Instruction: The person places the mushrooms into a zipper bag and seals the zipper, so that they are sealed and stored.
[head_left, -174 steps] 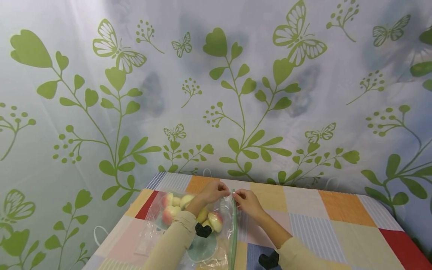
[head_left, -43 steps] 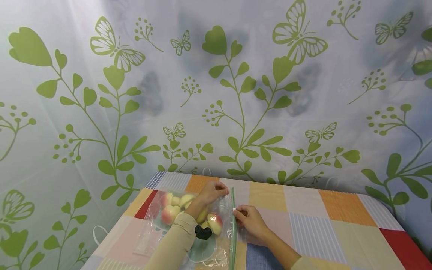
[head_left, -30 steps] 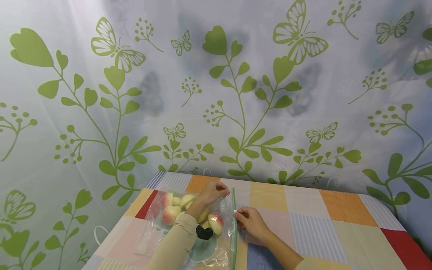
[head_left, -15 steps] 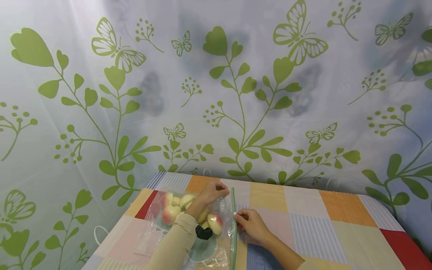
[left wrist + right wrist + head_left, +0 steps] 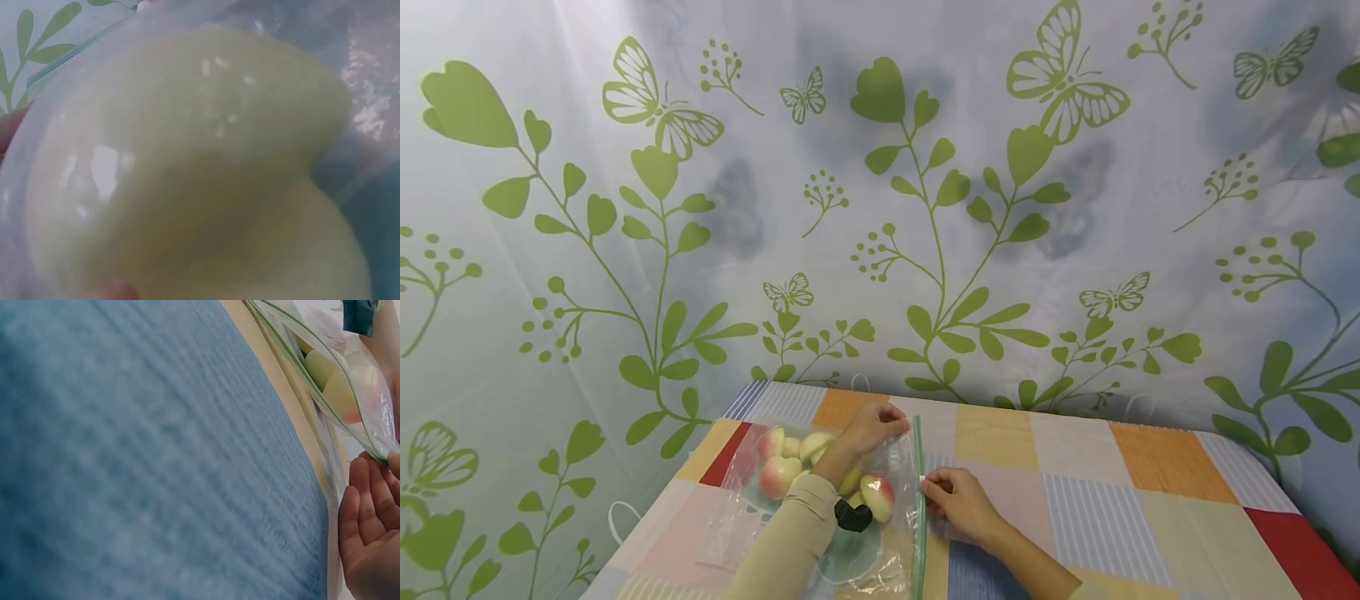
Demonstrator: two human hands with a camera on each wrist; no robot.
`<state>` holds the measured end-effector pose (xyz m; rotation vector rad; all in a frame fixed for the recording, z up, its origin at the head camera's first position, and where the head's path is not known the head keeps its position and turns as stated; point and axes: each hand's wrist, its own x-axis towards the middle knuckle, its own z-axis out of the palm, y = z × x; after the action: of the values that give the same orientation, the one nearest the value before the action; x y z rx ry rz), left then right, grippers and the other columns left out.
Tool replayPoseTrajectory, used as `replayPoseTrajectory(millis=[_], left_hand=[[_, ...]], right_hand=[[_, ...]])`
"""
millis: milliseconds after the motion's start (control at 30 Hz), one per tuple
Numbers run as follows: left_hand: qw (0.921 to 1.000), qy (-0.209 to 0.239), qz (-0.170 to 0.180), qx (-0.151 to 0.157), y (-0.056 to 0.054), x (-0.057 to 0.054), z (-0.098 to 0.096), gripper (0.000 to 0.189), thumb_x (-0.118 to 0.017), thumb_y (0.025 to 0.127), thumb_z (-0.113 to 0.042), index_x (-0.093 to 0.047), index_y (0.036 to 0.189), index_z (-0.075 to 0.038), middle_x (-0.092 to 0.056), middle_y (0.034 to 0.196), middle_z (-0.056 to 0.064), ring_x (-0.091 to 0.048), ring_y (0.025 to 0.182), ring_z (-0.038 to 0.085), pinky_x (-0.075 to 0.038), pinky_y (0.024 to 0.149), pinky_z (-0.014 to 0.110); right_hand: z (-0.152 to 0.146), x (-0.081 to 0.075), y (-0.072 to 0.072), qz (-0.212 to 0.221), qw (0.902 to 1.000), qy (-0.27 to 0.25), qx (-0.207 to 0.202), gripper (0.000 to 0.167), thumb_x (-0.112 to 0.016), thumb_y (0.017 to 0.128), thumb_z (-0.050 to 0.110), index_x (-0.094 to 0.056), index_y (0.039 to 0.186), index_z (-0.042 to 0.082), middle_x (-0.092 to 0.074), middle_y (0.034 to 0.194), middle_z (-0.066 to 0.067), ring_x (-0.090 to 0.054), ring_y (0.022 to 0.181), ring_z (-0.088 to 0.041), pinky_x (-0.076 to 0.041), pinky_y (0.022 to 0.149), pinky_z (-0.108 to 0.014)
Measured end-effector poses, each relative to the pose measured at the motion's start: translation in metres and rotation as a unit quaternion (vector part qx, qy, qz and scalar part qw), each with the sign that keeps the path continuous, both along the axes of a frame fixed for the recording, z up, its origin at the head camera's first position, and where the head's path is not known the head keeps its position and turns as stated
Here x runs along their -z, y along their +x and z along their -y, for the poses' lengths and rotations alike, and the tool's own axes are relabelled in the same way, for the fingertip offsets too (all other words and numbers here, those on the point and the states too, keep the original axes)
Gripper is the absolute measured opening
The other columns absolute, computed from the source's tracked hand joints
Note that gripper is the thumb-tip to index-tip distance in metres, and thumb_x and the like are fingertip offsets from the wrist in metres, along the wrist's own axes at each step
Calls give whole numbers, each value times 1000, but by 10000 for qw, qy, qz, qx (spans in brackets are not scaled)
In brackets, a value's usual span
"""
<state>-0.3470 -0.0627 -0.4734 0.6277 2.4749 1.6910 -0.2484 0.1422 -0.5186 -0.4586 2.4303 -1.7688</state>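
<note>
A clear zip bag (image 5: 891,575) lies on the table with several red-and-yellow, peach-like fruits (image 5: 778,477) inside. My left hand (image 5: 871,429) reaches across it and pinches the bag close to the far end of its green zip strip (image 5: 919,542). Lower along that strip, my right hand (image 5: 964,504) pinches the small white slider (image 5: 922,480) between thumb and forefinger. In the right wrist view, the bag's mouth (image 5: 312,362) gapes between two green edges that meet at the right fingertips. One yellow fruit (image 5: 187,156) fills the left wrist view behind the film.
A patchwork tablecloth (image 5: 1090,533) covers the table. Behind stands a pale curtain (image 5: 820,250) printed with green leaves and butterflies. A black wrist mount (image 5: 853,516) sits at my left wrist, over the bag. A teal round patch (image 5: 850,554) shows through the bag.
My right hand has moved along the zip strip toward me, away from the left hand, mostly earlier and only slightly in the last second. The left hand stays at the far corner.
</note>
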Motion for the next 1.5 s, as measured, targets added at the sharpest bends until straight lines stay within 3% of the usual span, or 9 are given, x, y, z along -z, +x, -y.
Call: replayPoseTrajectory(millis=[367,533,700,767,900,1000,1233,1500], left_hand=[[9998,112,-156,-36,1,0,-2,14,-70,97,-4,-71,96,10,-71,84,9,-61,75,10,-52,68,26],[9998,137,-136,-26,17,-20,-3,14,-68,97,0,-69,97,13,-71,87,17,-63,78,17,-56,72,34],[9994,189,-305,5,29,-30,-2,12,-66,97,4,-67,96,15,-70,85,17,-65,78,18,-57,72,35],[9994,211,-289,3,28,-29,-3,12,-66,97,4,-67,96,16,-70,85,16,-66,78,20,-58,73,38],[9997,240,-60,-15,12,-13,-2,14,-69,98,-2,-70,98,12,-71,86,13,-67,81,23,-58,75,40],[9998,210,-5,0,0,0,-1,14,-71,97,-6,-71,97,8,-72,86,8,-67,81,19,-58,73,35],[9998,164,89,61,-1,0,1,14,-72,98,-9,-72,96,5,-70,84,0,-64,78,10,-55,70,24],[9998,178,39,101,-2,2,2,13,-71,98,-9,-73,97,4,-69,83,-1,-63,77,10,-54,69,25]], right_hand=[[-2,-1,5,-48,9998,53,-175,20,-66,103,19,-72,98,0,-69,80,-4,-66,72,-21,-57,62,-29],[-2,-2,6,-55,9998,62,-203,20,-65,103,18,-72,98,0,-70,80,-4,-67,73,-22,-57,62,-28],[-2,-2,9,-38,9998,34,-216,20,-65,103,18,-72,97,0,-70,80,-4,-67,73,-23,-57,62,-30],[-2,0,8,-21,9997,44,-227,20,-65,103,18,-72,97,0,-69,80,-5,-67,73,-23,-57,62,-30],[-4,1,7,-10,9995,111,-280,21,-64,104,21,-72,97,2,-70,80,-4,-67,74,-22,-58,63,-29],[-4,0,8,-50,9993,157,-331,21,-65,104,20,-72,97,2,-69,79,-2,-67,73,-21,-58,63,-29],[-4,1,11,12,9992,130,-378,20,-64,104,19,-72,98,2,-70,80,-2,-67,73,-21,-58,63,-28],[-3,0,15,3,9994,113,-340,20,-65,103,19,-72,98,1,-70,79,-3,-67,70,-19,-58,61,-29]])
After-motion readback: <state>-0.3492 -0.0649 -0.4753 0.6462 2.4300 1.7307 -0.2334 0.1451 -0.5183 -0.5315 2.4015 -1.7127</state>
